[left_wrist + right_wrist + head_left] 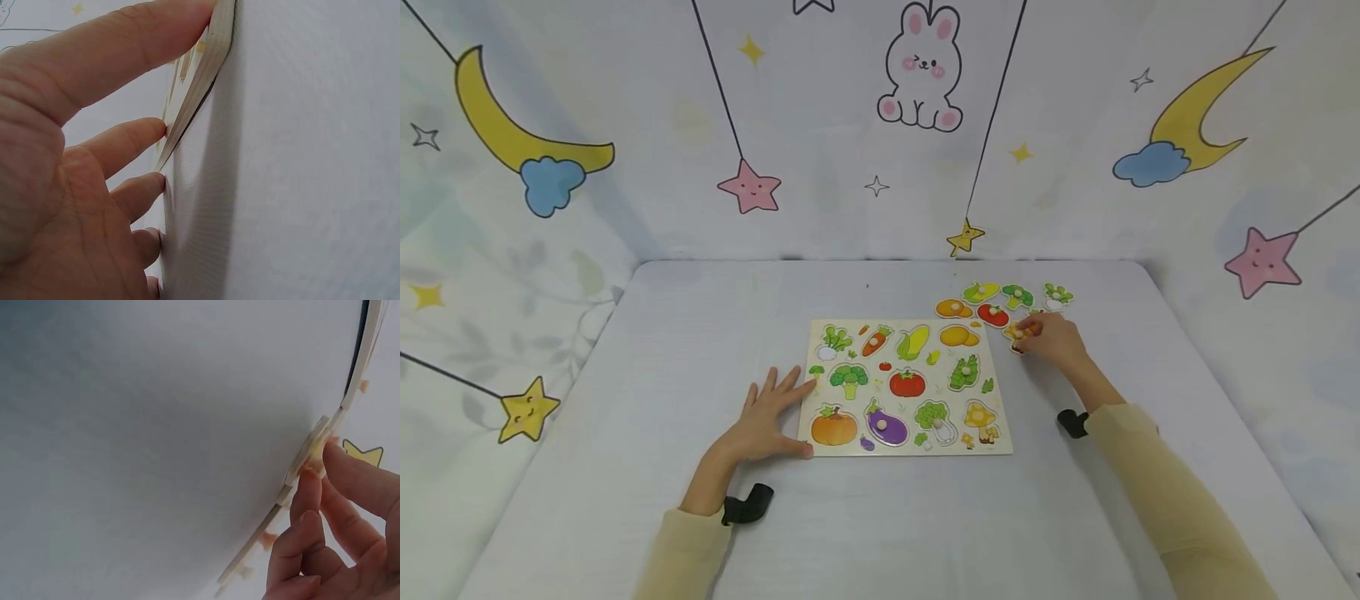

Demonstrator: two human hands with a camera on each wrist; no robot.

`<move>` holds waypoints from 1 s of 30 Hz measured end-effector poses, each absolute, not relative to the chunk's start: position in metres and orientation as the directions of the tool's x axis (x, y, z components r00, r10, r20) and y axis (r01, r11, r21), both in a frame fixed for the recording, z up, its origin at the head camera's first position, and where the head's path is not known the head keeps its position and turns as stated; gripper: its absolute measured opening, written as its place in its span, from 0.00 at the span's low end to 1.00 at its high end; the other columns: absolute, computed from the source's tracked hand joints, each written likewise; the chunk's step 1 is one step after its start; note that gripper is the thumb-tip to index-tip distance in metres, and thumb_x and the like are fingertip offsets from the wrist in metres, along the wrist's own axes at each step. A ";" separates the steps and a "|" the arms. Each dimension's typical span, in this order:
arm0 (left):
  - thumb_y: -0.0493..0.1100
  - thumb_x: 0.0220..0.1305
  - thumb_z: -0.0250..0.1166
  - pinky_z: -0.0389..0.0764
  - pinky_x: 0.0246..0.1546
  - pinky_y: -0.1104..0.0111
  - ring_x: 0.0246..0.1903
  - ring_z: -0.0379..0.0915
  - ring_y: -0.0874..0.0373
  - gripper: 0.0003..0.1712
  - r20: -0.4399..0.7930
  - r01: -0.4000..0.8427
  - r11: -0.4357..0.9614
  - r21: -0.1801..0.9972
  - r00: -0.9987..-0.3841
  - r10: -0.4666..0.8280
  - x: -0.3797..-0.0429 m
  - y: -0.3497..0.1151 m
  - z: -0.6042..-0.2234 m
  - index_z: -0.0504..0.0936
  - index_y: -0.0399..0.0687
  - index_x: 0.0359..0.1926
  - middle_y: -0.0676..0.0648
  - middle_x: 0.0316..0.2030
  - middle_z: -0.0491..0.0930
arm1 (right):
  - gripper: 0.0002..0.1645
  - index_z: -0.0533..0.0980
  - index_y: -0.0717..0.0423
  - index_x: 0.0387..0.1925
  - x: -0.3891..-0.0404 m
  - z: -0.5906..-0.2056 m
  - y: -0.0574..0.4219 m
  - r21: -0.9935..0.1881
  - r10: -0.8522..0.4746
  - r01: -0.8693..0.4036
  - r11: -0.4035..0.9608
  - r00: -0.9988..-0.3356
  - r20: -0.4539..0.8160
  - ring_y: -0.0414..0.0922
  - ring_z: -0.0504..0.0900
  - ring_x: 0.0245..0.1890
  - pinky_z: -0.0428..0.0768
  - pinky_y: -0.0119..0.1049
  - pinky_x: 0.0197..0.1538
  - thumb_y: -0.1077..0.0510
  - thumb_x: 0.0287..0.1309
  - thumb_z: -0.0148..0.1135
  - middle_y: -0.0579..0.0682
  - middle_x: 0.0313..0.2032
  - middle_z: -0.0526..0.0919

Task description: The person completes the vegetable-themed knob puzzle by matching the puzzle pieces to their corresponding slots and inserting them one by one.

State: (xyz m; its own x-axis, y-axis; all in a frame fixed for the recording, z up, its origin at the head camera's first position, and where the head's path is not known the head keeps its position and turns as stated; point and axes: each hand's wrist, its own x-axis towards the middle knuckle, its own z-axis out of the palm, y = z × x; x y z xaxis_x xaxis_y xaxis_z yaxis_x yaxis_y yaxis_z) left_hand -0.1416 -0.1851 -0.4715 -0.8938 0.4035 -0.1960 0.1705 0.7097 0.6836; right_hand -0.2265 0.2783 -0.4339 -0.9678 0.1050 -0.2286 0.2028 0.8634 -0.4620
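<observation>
A wooden vegetable puzzle board (906, 450) lies flat on the table. Fingers spread, my left hand (767, 421) touches its left edge, with the thumb at the near left corner. In the left wrist view the thumb (125, 50) reaches onto the board's edge. Just past the board's right side, my right hand (1054, 340) pinches a yellow mushroom piece (1013, 333) by its knob; fingertips partly cover it. The right wrist view shows this mushroom piece (306, 453) edge-on, low over the table or other pieces; I cannot tell whether it touches them.
Loose pieces lie beyond the right hand: tomato (988, 317), corn (974, 293), broccoli (1017, 293), orange round vegetable (949, 307) and turnip (1060, 293). Knobbed carrot (869, 346), eggplant (895, 432), bok choy (931, 410) and asparagus (957, 379) pieces sit in the board.
</observation>
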 end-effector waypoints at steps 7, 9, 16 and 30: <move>0.49 0.37 0.81 0.21 0.70 0.38 0.75 0.21 0.34 0.60 -0.182 0.185 0.705 0.684 -0.894 0.410 -0.143 -0.185 -0.471 0.62 0.48 0.73 0.38 0.77 0.44 | 0.16 0.80 0.63 0.45 -0.236 -0.436 0.278 -0.492 0.123 0.232 0.839 -0.962 -0.242 0.51 0.75 0.35 0.72 0.34 0.33 0.57 0.59 0.64 0.60 0.40 0.82; 0.50 0.36 0.81 0.22 0.70 0.38 0.75 0.22 0.34 0.60 -0.173 0.190 0.704 0.684 -0.895 0.410 -0.143 -0.185 -0.471 0.63 0.48 0.73 0.38 0.77 0.45 | 0.15 0.81 0.63 0.43 -0.237 -0.437 0.278 -0.490 0.130 0.230 0.841 -0.965 -0.229 0.50 0.76 0.34 0.72 0.33 0.31 0.57 0.58 0.64 0.60 0.38 0.82; 0.50 0.36 0.81 0.22 0.70 0.38 0.75 0.22 0.34 0.60 -0.172 0.186 0.691 0.698 -0.894 0.414 -0.142 -0.184 -0.471 0.63 0.48 0.72 0.38 0.77 0.45 | 0.15 0.81 0.65 0.42 -0.233 -0.438 0.278 -0.485 0.148 0.228 0.844 -0.969 -0.198 0.52 0.77 0.36 0.72 0.33 0.31 0.58 0.57 0.64 0.63 0.41 0.83; 0.50 0.36 0.81 0.22 0.70 0.38 0.76 0.22 0.35 0.60 -0.178 0.179 0.701 0.690 -0.897 0.404 -0.142 -0.185 -0.474 0.63 0.48 0.73 0.39 0.77 0.45 | 0.14 0.81 0.59 0.43 -0.190 -0.415 0.256 -0.594 0.011 0.171 0.786 -0.965 -0.264 0.47 0.74 0.34 0.73 0.33 0.33 0.54 0.59 0.66 0.52 0.32 0.80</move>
State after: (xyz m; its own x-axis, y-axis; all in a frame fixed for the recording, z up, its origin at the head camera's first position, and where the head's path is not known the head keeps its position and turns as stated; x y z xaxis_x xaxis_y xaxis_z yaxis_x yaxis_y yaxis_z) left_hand -0.1419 -0.1846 -0.4735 -0.8972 0.4042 -0.1778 0.1790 0.7010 0.6904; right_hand -0.1903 0.2558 -0.4146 -0.9646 0.0107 -0.2636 0.1712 0.7858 -0.5944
